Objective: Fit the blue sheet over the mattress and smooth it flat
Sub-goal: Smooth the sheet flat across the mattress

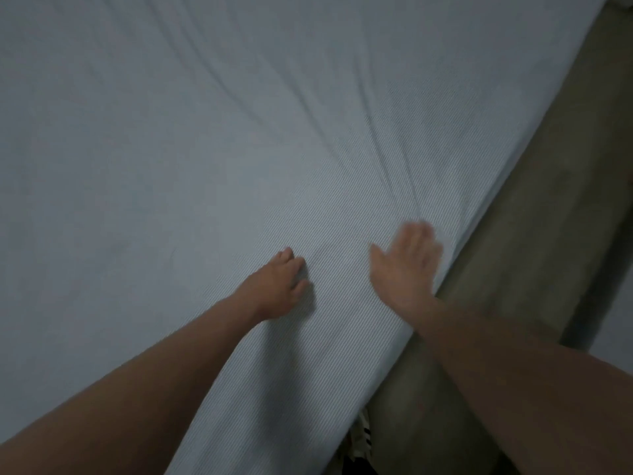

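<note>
I see both palms on blue sheet nr mattress edge: left hand fingers curled, right hand spread flat, blurred.

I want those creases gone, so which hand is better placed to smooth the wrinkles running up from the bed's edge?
Probably the right hand: it lies open on the blue sheet just below those wrinkles. The left hand rests farther off, fingers curled.
</note>
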Available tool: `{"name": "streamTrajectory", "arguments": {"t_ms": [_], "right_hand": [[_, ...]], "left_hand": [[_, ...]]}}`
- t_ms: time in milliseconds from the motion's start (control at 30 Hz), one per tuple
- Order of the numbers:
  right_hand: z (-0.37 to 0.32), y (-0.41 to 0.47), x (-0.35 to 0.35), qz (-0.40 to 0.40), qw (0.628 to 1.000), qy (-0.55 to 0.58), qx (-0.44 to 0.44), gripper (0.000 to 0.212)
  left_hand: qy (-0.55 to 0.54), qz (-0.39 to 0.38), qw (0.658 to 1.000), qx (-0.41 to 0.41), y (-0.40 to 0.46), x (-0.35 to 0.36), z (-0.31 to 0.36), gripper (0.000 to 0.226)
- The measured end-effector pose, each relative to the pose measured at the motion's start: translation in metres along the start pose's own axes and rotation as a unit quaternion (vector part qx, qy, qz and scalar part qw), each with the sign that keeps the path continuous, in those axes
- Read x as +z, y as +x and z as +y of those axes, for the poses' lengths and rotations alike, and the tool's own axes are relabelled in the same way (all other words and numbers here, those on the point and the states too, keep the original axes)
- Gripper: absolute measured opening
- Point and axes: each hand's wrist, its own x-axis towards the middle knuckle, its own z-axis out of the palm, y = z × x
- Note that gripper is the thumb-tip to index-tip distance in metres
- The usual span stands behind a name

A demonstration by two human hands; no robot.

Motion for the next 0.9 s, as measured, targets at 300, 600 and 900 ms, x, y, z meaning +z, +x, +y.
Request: {"name": "streamTrajectory", "arguments": {"t_ms": [300, 600, 900], "right_hand": [[0.001, -0.055, -0.064, -0.007, 0.999, -0.042, 0.012, 0.073], [-0.173, 0.1, -0.098, 0.01, 0.968, -0.047, -0.248, 0.064], [0.002, 0.204, -0.079, 0.091, 0.995, -0.032, -0.013, 0.074]], "left_hand": [[-0.066, 0.072, 0.992, -0.077, -0.049, -0.065, 0.022, 0.048], [-0.043, 0.175, 0.978, -0.109, 0.042, -0.12, 0.005, 0.057], [0.013, 0.164, 0.982, -0.095, 0.209, -0.102, 0.067, 0.065]]}}
